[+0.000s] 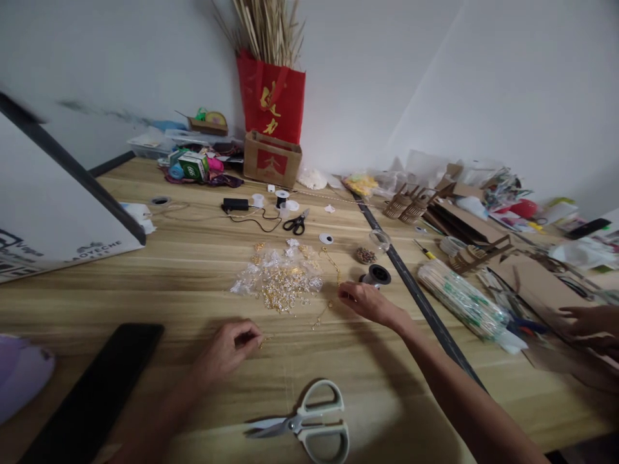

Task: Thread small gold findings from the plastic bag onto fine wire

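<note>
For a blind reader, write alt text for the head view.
Two bare hands rest on a wooden table: the left hand curled, the right hand flat, both near a pile of gold beads. Grey-handled scissors lie nearest the camera; another person's hand shows at the right edge.

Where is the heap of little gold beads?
Head view: the gold beads lie mid-table, just beyond the left hand and left of the right hand, with black scissors farther back.
</note>
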`<action>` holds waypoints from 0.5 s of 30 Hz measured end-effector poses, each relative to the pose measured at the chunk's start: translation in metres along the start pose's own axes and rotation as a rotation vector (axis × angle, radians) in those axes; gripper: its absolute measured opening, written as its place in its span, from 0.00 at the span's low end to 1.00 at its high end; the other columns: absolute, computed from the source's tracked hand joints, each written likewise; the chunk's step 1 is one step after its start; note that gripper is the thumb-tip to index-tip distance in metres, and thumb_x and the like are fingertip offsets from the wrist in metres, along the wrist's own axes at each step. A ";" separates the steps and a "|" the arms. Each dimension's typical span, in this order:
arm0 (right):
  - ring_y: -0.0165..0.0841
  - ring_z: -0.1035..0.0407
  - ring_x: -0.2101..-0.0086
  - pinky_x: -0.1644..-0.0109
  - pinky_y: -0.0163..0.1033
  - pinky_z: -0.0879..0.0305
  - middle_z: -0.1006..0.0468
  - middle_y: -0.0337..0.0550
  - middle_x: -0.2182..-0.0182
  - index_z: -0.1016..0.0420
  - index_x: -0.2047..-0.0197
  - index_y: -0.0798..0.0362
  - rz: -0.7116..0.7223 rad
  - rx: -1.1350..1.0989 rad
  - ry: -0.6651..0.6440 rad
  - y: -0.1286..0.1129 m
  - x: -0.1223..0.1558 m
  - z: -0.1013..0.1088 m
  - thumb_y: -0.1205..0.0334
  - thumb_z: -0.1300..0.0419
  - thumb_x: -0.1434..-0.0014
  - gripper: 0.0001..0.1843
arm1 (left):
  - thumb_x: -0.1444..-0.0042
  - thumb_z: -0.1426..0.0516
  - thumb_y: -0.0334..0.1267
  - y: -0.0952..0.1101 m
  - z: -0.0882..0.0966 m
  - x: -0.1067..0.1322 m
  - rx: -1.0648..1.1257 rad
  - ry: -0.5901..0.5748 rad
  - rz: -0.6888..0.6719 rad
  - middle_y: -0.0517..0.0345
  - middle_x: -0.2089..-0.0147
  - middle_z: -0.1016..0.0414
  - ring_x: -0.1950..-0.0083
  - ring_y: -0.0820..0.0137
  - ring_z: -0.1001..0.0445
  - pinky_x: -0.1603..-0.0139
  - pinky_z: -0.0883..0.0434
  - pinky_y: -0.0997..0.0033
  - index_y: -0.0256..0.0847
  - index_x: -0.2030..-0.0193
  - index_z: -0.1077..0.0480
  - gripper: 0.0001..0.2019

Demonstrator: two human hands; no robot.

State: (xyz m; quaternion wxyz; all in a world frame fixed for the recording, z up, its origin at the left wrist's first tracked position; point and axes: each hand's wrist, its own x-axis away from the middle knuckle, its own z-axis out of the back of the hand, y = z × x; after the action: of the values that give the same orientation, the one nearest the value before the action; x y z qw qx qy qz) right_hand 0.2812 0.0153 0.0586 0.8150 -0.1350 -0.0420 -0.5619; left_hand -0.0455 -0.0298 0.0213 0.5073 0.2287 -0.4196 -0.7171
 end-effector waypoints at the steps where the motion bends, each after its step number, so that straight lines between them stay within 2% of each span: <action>1: 0.30 0.31 0.68 0.69 0.31 0.48 0.24 0.44 0.66 0.29 0.62 0.54 0.007 0.039 -0.009 0.000 0.001 -0.002 0.68 0.49 0.40 0.07 | 0.51 0.49 0.46 -0.001 0.000 0.000 0.000 0.000 -0.005 0.57 0.74 0.27 0.70 0.68 0.30 0.67 0.33 0.72 0.38 0.77 0.31 0.14; 5: 0.31 0.30 0.66 0.70 0.32 0.49 0.25 0.45 0.61 0.30 0.57 0.53 0.029 0.147 -0.037 -0.001 0.002 -0.012 0.69 0.48 0.41 0.09 | 0.50 0.49 0.45 -0.003 -0.001 0.000 -0.005 0.000 -0.014 0.57 0.74 0.27 0.70 0.69 0.30 0.67 0.34 0.73 0.38 0.76 0.31 0.14; 9: 0.31 0.31 0.68 0.69 0.33 0.48 0.26 0.47 0.61 0.30 0.60 0.55 0.050 0.197 -0.032 -0.009 0.001 -0.019 0.67 0.50 0.38 0.08 | 0.50 0.49 0.45 -0.003 -0.002 0.000 -0.029 -0.007 -0.005 0.58 0.74 0.26 0.69 0.68 0.29 0.67 0.33 0.73 0.38 0.76 0.30 0.14; 12: 0.31 0.32 0.70 0.69 0.34 0.47 0.27 0.47 0.64 0.30 0.63 0.56 0.053 0.168 -0.005 -0.012 0.000 -0.021 0.66 0.51 0.36 0.09 | 0.50 0.49 0.45 -0.003 -0.001 0.000 -0.027 -0.009 -0.003 0.57 0.74 0.26 0.69 0.68 0.29 0.66 0.33 0.72 0.38 0.75 0.30 0.14; 15: 0.29 0.34 0.71 0.69 0.33 0.47 0.27 0.44 0.67 0.31 0.65 0.55 0.094 0.045 0.014 -0.009 0.003 -0.020 0.67 0.49 0.37 0.07 | 0.49 0.49 0.45 -0.004 -0.002 0.000 -0.017 -0.005 -0.015 0.57 0.74 0.26 0.69 0.68 0.29 0.66 0.33 0.72 0.38 0.75 0.30 0.14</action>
State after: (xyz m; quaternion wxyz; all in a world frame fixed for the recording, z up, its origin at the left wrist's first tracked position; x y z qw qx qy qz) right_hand 0.2720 0.0045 0.0420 0.8435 -0.1146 -0.0425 -0.5230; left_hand -0.0462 -0.0297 0.0173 0.5029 0.2258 -0.4130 -0.7250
